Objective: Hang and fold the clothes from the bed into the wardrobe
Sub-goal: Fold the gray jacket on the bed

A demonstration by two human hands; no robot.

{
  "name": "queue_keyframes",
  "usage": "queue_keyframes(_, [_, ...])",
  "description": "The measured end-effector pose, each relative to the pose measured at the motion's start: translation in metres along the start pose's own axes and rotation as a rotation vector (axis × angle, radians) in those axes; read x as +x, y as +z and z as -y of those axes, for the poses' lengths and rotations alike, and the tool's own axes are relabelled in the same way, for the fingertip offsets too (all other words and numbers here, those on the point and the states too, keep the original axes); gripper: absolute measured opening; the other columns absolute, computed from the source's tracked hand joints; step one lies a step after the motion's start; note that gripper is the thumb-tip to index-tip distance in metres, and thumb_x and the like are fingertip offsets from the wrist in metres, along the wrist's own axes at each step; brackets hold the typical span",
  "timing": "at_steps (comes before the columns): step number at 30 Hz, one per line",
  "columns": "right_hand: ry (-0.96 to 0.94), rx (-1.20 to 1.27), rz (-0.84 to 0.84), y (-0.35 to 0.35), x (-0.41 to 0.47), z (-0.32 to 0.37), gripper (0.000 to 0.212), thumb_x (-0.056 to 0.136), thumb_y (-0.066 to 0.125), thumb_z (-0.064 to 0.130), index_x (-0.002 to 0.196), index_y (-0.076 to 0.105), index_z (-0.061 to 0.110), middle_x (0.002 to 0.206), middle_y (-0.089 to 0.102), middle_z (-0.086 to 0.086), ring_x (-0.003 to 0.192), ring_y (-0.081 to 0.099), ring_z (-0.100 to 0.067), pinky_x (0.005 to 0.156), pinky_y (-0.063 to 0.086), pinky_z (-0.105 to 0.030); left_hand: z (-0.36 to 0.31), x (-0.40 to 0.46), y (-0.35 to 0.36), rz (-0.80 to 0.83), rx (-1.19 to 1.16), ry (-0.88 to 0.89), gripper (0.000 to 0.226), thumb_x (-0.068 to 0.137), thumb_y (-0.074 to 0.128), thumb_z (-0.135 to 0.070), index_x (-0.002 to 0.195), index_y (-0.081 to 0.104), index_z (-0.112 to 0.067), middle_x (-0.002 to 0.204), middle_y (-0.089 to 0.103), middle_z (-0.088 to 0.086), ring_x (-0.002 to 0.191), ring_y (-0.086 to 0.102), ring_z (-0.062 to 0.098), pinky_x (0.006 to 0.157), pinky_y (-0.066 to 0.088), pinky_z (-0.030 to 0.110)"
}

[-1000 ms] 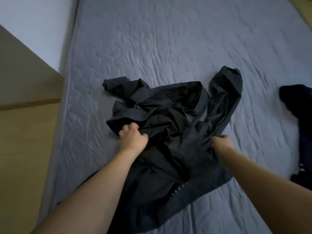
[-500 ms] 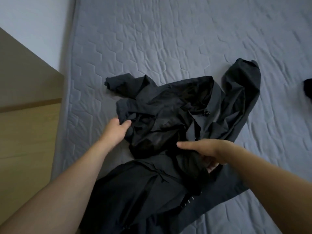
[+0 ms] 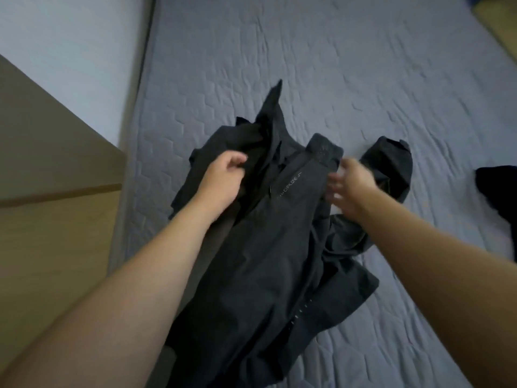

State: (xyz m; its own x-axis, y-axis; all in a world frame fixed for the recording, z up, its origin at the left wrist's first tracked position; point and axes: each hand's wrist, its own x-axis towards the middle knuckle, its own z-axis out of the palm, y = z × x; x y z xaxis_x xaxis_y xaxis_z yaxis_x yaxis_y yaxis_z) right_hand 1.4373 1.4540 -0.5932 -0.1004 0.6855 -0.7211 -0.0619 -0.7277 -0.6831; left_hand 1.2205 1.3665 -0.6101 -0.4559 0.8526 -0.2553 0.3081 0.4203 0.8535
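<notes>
A dark, rumpled jacket (image 3: pixel 268 247) with small pale lettering on its front lies on the grey quilted bed (image 3: pixel 335 79), its lower part hanging over the near edge. My left hand (image 3: pixel 221 177) grips a fold of the jacket near its upper left side. Blurred by motion, my right hand (image 3: pixel 349 183) hovers with fingers spread over the jacket's right side, just beside a sleeve (image 3: pixel 391 163) that lies out to the right. Whether that hand touches the cloth I cannot tell.
Another dark garment (image 3: pixel 500 191) lies at the bed's right edge of view. A wooden panel (image 3: pixel 50 219) stands close on the left, with a white wall (image 3: pixel 70 46) behind it. Floor shows at the top right corner (image 3: pixel 500 12).
The jacket has been turned and pulled so its lettered front faces up. My left hand moved up and took hold of a fold; my right hand let go and swung to the right side.
</notes>
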Motion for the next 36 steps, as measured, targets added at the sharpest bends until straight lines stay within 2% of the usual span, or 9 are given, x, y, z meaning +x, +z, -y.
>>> queue_keyframes(3, [0.237,-0.349,-0.041,-0.024,-0.012,-0.092,0.018,0.092,0.051,0.025,0.088,0.058,0.01,0.076,0.056,-0.009,0.059,0.051,-0.022,0.056,0.044,-0.027,0.108,-0.037,-0.01,-0.114,0.232,-0.371,0.033,0.095,0.045,-0.009,0.126,0.055,-0.018,0.13,0.056,0.006,0.117,0.053,0.026,0.096,0.04,0.03])
queue_keyframes(8, [0.445,-0.449,0.095,-0.039,-0.034,-0.227,0.064,0.072,0.079,0.044,0.118,0.047,0.013,0.117,0.06,-0.006,0.099,0.061,-0.027,0.087,0.052,-0.038,0.226,-0.137,-0.012,0.364,0.11,-0.844,0.059,0.091,0.059,-0.04,0.142,0.039,-0.019,0.137,0.051,0.006,0.117,0.054,0.023,0.1,0.041,0.031])
queue_keyframes(14, [0.153,-0.779,-0.043,-0.034,-0.024,-0.239,0.025,0.093,0.045,0.017,0.092,0.06,-0.003,0.099,0.063,-0.021,0.096,0.06,-0.04,0.084,0.051,-0.043,0.188,-0.184,0.025,0.589,0.195,-0.634,0.027,0.093,0.056,-0.019,0.107,0.065,0.002,0.101,0.067,0.012,0.094,0.063,0.022,0.081,0.048,0.028])
queue_keyframes(20, [0.181,-0.665,-0.363,-0.133,-0.002,-0.117,0.038,0.1,0.036,0.01,0.132,0.048,-0.007,0.131,0.054,-0.022,0.122,0.053,-0.035,0.074,0.054,-0.024,0.053,-0.217,0.109,1.106,-0.196,-0.283,0.015,0.097,0.052,-0.014,0.095,0.063,-0.024,0.077,0.068,-0.011,0.068,0.061,-0.001,0.065,0.048,0.012])
queue_keyframes(22, [0.111,-1.142,-0.543,-0.178,-0.004,-0.082,0.035,0.098,0.044,0.017,0.13,0.051,0.003,0.13,0.056,-0.008,0.121,0.055,-0.022,0.092,0.047,-0.023,0.041,-0.198,0.134,1.006,-0.161,-0.186,0.024,0.095,0.053,-0.002,0.112,0.064,-0.016,0.101,0.069,0.006,0.091,0.062,0.009,0.085,0.046,0.018])
queue_keyframes(24, [-0.002,-1.348,-0.62,-0.221,-0.004,-0.067,0.035,0.094,0.052,0.027,0.126,0.051,0.013,0.125,0.056,0.0,0.118,0.055,-0.016,0.094,0.044,-0.021,0.058,-0.169,0.139,0.547,-0.052,-0.241,0.026,0.091,0.051,0.006,0.113,0.064,0.0,0.105,0.067,0.017,0.096,0.062,0.024,0.085,0.045,0.022])
queue_keyframes(27, [0.04,-0.507,-0.629,-0.244,-0.008,-0.083,0.044,0.095,0.051,0.023,0.133,0.045,0.002,0.13,0.053,-0.021,0.114,0.053,-0.032,0.095,0.041,-0.036,0.114,-0.144,0.121,0.129,-0.004,-0.509,0.028,0.09,0.05,0.006,0.117,0.057,0.002,0.097,0.06,0.015,0.091,0.058,0.026,0.071,0.041,0.02])
queue_keyframes(32, [0.288,-0.719,-0.336,-0.241,-0.009,-0.188,0.103,0.076,0.076,0.029,0.152,0.008,0.017,0.149,0.03,-0.018,0.131,0.037,-0.041,0.108,0.033,-0.052,0.177,-0.155,0.128,0.137,0.048,-0.762,0.08,0.084,0.071,-0.021,0.15,0.028,-0.01,0.143,0.046,0.01,0.125,0.049,0.025,0.094,0.037,0.025])
queue_keyframes(36, [0.357,-0.966,-0.514,-0.258,-0.006,-0.241,0.097,0.079,0.068,0.04,0.151,0.006,0.024,0.158,0.005,-0.006,0.14,0.016,-0.037,0.113,0.021,-0.049,0.178,-0.162,0.179,0.22,0.075,-0.689,0.052,0.085,0.069,-0.025,0.132,0.052,-0.008,0.127,0.06,0.009,0.111,0.059,0.024,0.095,0.046,0.03])
